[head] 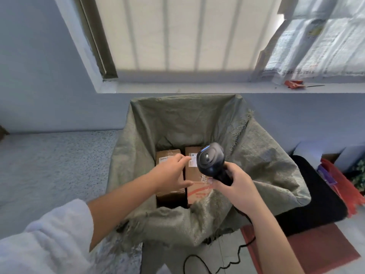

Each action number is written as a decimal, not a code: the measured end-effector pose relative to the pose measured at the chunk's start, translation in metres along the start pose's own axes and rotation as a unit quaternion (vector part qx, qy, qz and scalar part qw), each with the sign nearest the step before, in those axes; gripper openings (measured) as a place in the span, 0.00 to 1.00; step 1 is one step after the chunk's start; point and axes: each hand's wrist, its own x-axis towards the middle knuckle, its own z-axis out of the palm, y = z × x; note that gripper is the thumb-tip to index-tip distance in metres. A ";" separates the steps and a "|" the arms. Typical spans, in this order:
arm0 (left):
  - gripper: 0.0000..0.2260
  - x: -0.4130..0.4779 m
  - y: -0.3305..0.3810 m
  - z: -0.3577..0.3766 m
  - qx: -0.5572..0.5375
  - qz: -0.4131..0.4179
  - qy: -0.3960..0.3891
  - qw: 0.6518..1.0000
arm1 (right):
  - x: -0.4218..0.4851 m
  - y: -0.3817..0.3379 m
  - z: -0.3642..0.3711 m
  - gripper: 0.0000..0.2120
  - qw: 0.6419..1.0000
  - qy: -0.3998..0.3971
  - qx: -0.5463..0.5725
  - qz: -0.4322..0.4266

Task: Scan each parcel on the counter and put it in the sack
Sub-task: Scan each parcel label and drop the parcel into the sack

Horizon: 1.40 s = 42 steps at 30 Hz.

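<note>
Head view: right hand (237, 186) grips the scanner (209, 161) over the sack (177, 119) (two parcels (194, 175) inside); left hand (171, 173) hovers, fingers loose.

Seemingly two brown parcels (194, 176) inside sack (187, 119).

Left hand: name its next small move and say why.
Likely withdraw the left hand from the sack, to fetch another parcel: its fingers are straight and hold nothing, the left parcel and right parcel already lie side by side at its bottom, and the right hand grips the scanner.
</note>
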 end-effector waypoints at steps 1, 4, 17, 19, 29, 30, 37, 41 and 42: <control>0.33 -0.012 0.000 -0.006 -0.007 -0.013 0.013 1.000 | 0.002 -0.007 0.005 0.15 1.000 -0.010 -0.008 -0.011; 0.33 -0.048 -0.003 -0.020 -0.010 -0.066 0.058 0.996 | 0.004 -0.032 0.021 0.15 0.998 -0.034 -0.033 -0.041; 0.31 -0.225 -0.065 -0.054 -0.144 -0.184 0.269 0.934 | -0.059 -0.138 0.105 0.15 0.992 -0.065 -0.073 -0.076; 0.33 -0.256 -0.083 -0.056 -0.132 -0.177 0.277 0.935 | -0.072 -0.154 0.129 0.16 0.993 -0.067 -0.062 -0.071; 0.28 -0.416 -0.170 -0.050 -0.101 -0.238 0.253 0.932 | -0.119 -0.229 0.262 0.19 0.983 -0.123 -0.088 -0.100; 0.28 -0.431 -0.178 -0.049 -0.101 -0.247 0.255 0.930 | -0.120 -0.235 0.272 0.19 0.982 -0.130 -0.084 -0.108; 0.25 -0.508 -0.227 -0.037 -0.126 -0.326 0.281 0.894 | -0.120 -0.281 0.334 0.19 0.969 -0.176 -0.087 -0.150; 0.24 -0.528 -0.256 -0.036 -0.147 -0.361 0.300 0.871 | -0.104 -0.303 0.371 0.18 0.959 -0.212 -0.086 -0.165; 0.24 -0.532 -0.265 -0.037 -0.150 -0.368 0.306 0.865 | -0.099 -0.310 0.381 0.18 0.957 -0.218 -0.084 -0.170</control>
